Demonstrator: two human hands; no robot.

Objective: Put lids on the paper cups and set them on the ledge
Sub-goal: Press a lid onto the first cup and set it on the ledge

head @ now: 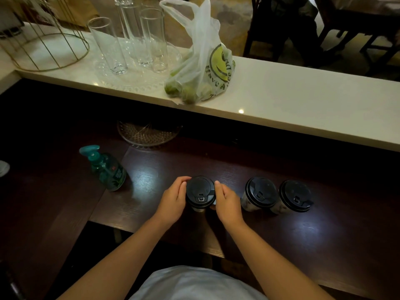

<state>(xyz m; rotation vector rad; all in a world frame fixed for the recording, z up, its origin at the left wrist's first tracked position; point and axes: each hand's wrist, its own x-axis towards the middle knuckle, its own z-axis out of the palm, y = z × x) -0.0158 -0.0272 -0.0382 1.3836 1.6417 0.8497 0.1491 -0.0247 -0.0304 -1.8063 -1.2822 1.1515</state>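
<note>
Paper cup (200, 207): near centre of the dark wooden table (324, 234), black lid (200, 191) on top, flanked by both hands.
Left hand (173, 201): curled against the left rim of the lid, fingers partly closed, fingertips touching the lid edge.
Right hand (228, 202): pressed to the right rim, fingers loosely bent; underside of grip hidden.
Lidded cups (260, 194): two more to the right, touching each other, both capped and still on the table.
Ledge (303, 105): pale, far side, bare stretch to the right of the plastic bag (203, 68).
Risk, seating: uneven press likely leaves one side of the lid unclipped.
Risk, squeeze: thin walls may buckle under a hard grip and pop the lid.
Risk, transfer: long reach over the dark gap; possible knock against neighbouring cups.
Cup contents: hidden by lids; cannot tell.
Bag contents: green fruit.
Glasses (151, 37): tall, clear, seemingly empty, far left on the ledge.
Pump bottle (106, 167): teal, left on the table.
</note>
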